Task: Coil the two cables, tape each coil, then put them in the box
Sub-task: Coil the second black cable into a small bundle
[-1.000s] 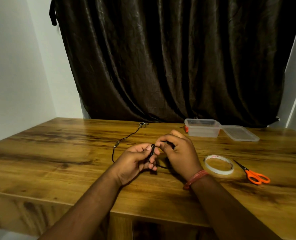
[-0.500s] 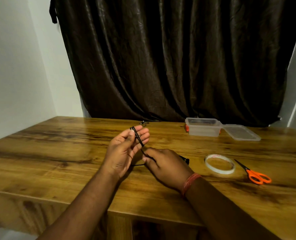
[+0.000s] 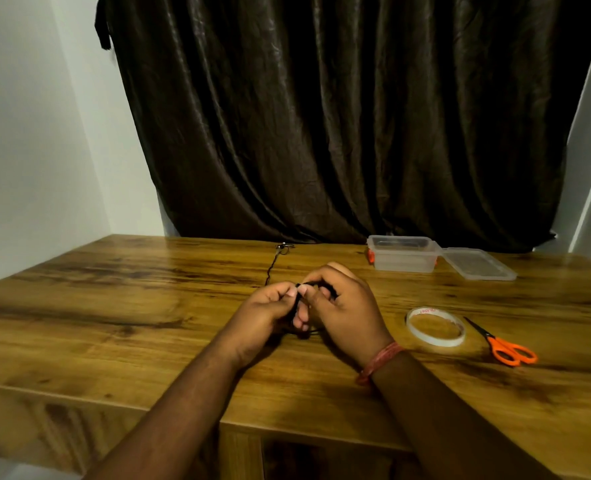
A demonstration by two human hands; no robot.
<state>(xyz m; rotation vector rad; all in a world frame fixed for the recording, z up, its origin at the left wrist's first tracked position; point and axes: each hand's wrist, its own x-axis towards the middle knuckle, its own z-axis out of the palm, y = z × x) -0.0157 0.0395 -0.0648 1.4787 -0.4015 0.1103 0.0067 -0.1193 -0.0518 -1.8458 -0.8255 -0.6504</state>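
Head view: at the centre of the worktop (image 3: 114, 306) a black cable (image 3: 272, 268) is held between both hands, its free tail running out toward 11 o'clock to a small plug at the far edge. The left hand (image 3: 262, 311) is curled with the coil pinched at thumb and fingertips; the right hand (image 3: 346, 306) is closed round the same loops, which are mostly hidden. At 3 o'clock the tape roll (image 3: 436, 329) and orange scissors (image 3: 505, 348) lie untouched; at 1 o'clock stands the open box (image 3: 403, 254), its lid (image 3: 479, 263) beside it. Should either pinch be relaxed when the tape is reached for, the springy loops would likely be lost.
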